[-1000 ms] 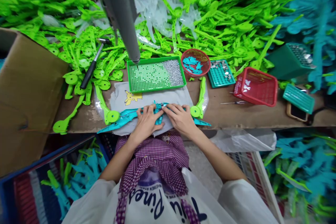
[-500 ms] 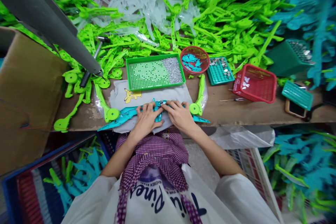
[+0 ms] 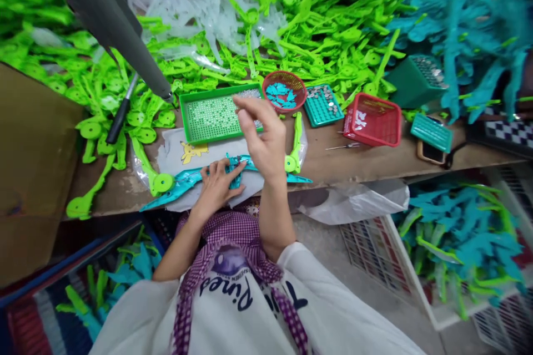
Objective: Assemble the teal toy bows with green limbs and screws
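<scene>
A long curved blue plastic part (image 3: 187, 180) lies across a grey cloth (image 3: 166, 147) at the table's front edge, its middle crossed by a short upright section. My left hand (image 3: 215, 186) rests on it, fingers over its far side and thumb near the middle, gripping it against the cloth. My right hand (image 3: 266, 141) is raised off the part, in front of the right end of the green tray (image 3: 185, 122). Its index finger and thumb are apart, with nothing visible between them; the other fingers are partly hidden. Small silver pieces in the tray are mostly behind this hand.
A grey hanging tool (image 3: 125, 33) slants down at left. A hammer (image 3: 120, 113) lies on green plastic parts (image 3: 100, 100). Right of the tray stand a round red basket (image 3: 285, 77), a teal tray (image 3: 328, 116), a screwdriver (image 3: 347, 146) and a red basket (image 3: 381, 136).
My right hand has let go of the blue part and risen toward the green tray. My left hand stays on the part. The view has turned a little to the right.
</scene>
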The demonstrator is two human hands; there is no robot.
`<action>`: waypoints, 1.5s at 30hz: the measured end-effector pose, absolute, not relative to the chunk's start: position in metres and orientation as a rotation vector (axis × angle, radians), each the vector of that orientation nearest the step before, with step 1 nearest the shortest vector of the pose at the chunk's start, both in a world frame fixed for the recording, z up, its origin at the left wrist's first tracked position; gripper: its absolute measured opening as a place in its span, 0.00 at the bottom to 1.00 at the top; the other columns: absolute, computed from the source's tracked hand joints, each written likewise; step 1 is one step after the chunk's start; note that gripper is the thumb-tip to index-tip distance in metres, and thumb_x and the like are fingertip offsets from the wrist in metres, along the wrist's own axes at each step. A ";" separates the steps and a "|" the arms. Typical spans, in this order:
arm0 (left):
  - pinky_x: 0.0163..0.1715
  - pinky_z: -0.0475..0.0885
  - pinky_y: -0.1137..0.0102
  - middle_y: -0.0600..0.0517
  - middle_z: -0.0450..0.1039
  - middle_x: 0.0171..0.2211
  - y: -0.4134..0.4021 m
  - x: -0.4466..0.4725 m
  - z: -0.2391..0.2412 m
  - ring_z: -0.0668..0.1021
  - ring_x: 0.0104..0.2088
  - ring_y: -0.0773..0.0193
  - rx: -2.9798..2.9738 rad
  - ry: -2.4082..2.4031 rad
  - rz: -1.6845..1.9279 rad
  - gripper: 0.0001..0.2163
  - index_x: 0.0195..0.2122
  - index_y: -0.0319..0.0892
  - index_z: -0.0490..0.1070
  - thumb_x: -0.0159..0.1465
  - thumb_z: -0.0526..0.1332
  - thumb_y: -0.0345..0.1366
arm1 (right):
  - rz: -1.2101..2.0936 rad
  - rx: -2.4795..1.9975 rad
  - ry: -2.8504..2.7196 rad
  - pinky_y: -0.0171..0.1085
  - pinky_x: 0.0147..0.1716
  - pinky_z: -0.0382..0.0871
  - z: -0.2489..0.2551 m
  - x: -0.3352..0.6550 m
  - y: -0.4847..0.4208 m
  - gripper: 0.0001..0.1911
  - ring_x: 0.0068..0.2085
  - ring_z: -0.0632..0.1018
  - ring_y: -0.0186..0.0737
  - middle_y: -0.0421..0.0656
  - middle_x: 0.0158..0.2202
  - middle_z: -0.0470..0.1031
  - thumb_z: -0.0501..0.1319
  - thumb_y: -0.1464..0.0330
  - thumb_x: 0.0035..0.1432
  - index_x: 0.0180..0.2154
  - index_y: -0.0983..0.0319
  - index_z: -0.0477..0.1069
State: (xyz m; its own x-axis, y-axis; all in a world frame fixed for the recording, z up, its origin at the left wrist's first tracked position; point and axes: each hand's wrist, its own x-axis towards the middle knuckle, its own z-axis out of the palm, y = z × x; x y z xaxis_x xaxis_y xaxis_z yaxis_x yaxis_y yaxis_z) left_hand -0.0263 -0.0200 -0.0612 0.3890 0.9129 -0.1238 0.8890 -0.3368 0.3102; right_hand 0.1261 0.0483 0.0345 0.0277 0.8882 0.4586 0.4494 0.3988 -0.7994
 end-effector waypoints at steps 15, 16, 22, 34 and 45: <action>0.56 0.61 0.50 0.40 0.67 0.58 -0.024 -0.026 -0.067 0.68 0.56 0.44 2.474 1.636 -0.028 0.27 0.70 0.58 0.62 0.70 0.60 0.46 | -0.068 -2.009 -1.400 0.50 0.50 0.71 0.017 0.435 0.130 0.14 0.47 0.80 0.50 0.58 0.46 0.82 0.59 0.67 0.64 0.44 0.67 0.80; 0.56 0.61 0.50 0.40 0.68 0.58 -0.025 -0.026 -0.069 0.68 0.55 0.44 2.471 1.642 -0.029 0.26 0.69 0.59 0.62 0.70 0.60 0.46 | -0.096 -2.086 -1.260 0.49 0.49 0.70 0.016 0.458 0.142 0.15 0.46 0.80 0.49 0.61 0.46 0.82 0.57 0.69 0.64 0.45 0.70 0.80; 0.55 0.62 0.51 0.40 0.71 0.54 -0.027 -0.024 -0.078 0.71 0.52 0.46 2.451 1.730 0.005 0.24 0.66 0.59 0.68 0.68 0.61 0.46 | 0.235 -1.950 -0.978 0.40 0.38 0.70 0.022 0.516 0.221 0.19 0.35 0.80 0.32 0.66 0.43 0.81 0.55 0.75 0.63 0.49 0.81 0.77; 0.53 0.65 0.54 0.45 0.75 0.48 -0.035 -0.027 -0.084 0.76 0.44 0.53 2.630 1.771 0.070 0.20 0.61 0.62 0.73 0.68 0.62 0.40 | -0.038 -2.554 -1.335 0.58 0.56 0.54 0.039 0.484 0.337 0.29 0.66 0.64 0.56 0.72 0.67 0.59 0.58 0.67 0.68 0.66 0.72 0.60; 0.49 0.67 0.54 0.45 0.76 0.44 -0.033 -0.027 -0.088 0.78 0.41 0.55 2.729 1.737 0.218 0.17 0.56 0.62 0.77 0.70 0.58 0.37 | -0.160 -2.586 -1.158 0.45 0.48 0.61 0.052 0.510 0.335 0.17 0.53 0.76 0.51 0.60 0.54 0.77 0.55 0.64 0.70 0.56 0.64 0.69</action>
State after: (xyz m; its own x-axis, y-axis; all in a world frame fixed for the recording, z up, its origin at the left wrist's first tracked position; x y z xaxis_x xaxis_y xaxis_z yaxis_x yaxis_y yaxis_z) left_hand -0.0271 -0.0325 -0.0883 0.4185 0.8928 0.1667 0.9063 -0.4225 -0.0124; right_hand 0.5096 0.3355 0.0522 0.6684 0.7097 0.2225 0.7435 -0.6291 -0.2270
